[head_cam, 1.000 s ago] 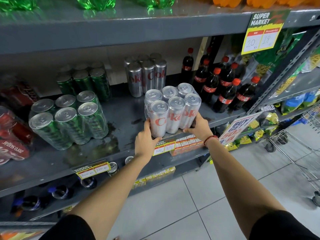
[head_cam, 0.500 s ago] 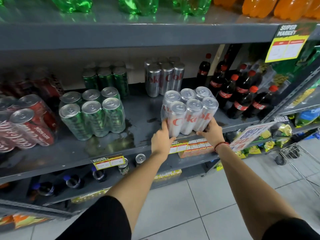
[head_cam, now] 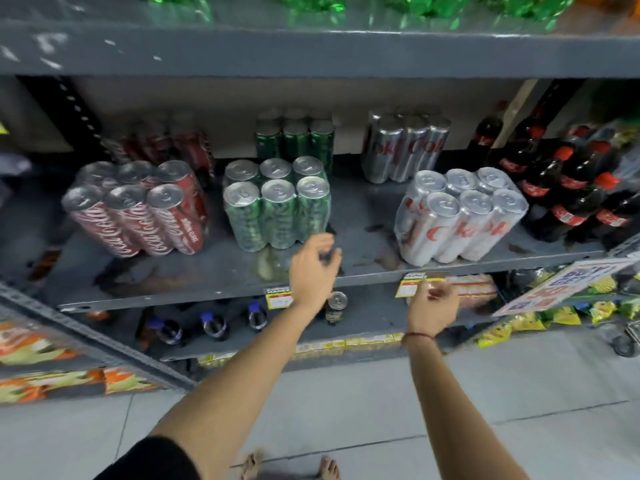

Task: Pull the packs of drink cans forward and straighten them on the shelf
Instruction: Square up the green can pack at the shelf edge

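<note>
Three shrink-wrapped can packs stand along the front of the grey shelf [head_cam: 214, 282]: a red pack [head_cam: 138, 209] at the left, a green pack [head_cam: 277, 206] in the middle, a silver pack [head_cam: 457, 216] at the right. Behind them sit a second red pack [head_cam: 162, 143], green pack [head_cam: 294, 133] and silver pack [head_cam: 405, 147]. My left hand [head_cam: 313, 268] hovers at the shelf edge just below the front green pack, fingers loosely curled, holding nothing. My right hand [head_cam: 433, 299] hangs below the shelf edge under the silver pack, fingers apart and empty.
Dark cola bottles with red caps [head_cam: 568, 192] crowd the shelf's right end. Green bottles [head_cam: 311, 1] fill the shelf above. Below are blue-capped bottles [head_cam: 213, 322], a single can [head_cam: 336, 306] and price tags [head_cam: 414, 285]. A sale sign [head_cam: 554, 285] sticks out at the right.
Both hands have let go of the silver pack, which now rests at the shelf's front. My left hand moved left toward the green pack; my right dropped below the edge. The view swung left.
</note>
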Motion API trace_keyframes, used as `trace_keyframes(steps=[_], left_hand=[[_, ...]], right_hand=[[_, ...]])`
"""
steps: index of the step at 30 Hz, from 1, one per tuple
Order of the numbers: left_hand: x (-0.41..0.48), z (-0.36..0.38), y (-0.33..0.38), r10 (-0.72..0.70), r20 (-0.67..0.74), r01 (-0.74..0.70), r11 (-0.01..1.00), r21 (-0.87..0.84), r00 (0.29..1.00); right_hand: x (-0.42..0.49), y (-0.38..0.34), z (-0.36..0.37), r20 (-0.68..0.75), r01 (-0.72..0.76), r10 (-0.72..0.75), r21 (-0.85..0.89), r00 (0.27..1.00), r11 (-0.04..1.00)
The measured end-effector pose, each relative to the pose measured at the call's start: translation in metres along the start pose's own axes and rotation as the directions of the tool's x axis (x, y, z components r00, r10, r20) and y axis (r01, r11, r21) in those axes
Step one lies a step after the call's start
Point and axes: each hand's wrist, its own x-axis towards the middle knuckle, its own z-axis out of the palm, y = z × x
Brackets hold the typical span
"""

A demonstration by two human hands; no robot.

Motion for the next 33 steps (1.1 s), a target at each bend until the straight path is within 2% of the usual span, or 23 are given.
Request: trace_keyframes(steps=[3,5,6,7,9,12,14,16,21,29,33], left_hand=[[-0.003,-0.061,-0.035,-0.059,-0.216,0.065,0.998,0.024,0.975],[0.002,-0.089,-0.052,-0.109,-0.326,0.135,0.989,0.058,0.939],[0.007,-0.095,-0.059,-0.157,-0.334,0.192,0.979,0.073,0.929],[0.012,-0.099,-0.063,-0.217,-0.295,0.252,0.964,0.083,0.930],[0.023,-0.102,-0.068,-0.301,-0.131,0.317,0.939,0.132,0.945],[0.032,-0.097,-0.067,-0.325,0.111,0.296,0.930,0.218,0.939],[0.032,-0.089,-0.062,-0.358,0.156,0.323,0.922,0.212,0.921],[0.031,-0.083,-0.062,-0.358,0.128,0.327,0.921,0.212,0.925],[0.034,-0.093,-0.062,-0.294,0.074,0.267,0.930,0.253,0.953],[0.032,-0.088,-0.056,-0.201,0.065,0.181,0.955,0.234,0.977],[0.017,-0.077,-0.055,-0.183,0.085,0.160,0.962,0.222,0.979]], right_hand=[[-0.057,-0.020,0.034,0.157,0.106,-0.129,0.147,0.979,0.983],[-0.074,-0.041,0.057,0.362,0.149,-0.220,0.214,0.906,0.965],[-0.073,-0.050,0.068,0.472,0.160,-0.234,0.192,0.850,0.968],[-0.069,-0.058,0.078,0.570,0.182,-0.234,0.148,0.788,0.972],[-0.058,-0.070,0.094,0.698,0.202,-0.203,0.084,0.687,0.976],[-0.041,-0.073,0.105,0.798,0.146,-0.106,0.023,0.593,0.989],[-0.030,-0.069,0.108,0.837,0.195,-0.055,-0.063,0.544,0.979],[-0.024,-0.065,0.109,0.834,0.274,-0.064,-0.107,0.548,0.956],[-0.028,-0.065,0.113,0.817,0.339,-0.145,-0.065,0.558,0.938],[-0.022,-0.062,0.095,0.777,0.340,-0.209,-0.007,0.594,0.940],[-0.013,-0.052,0.073,0.782,0.355,-0.209,-0.016,0.587,0.935]])
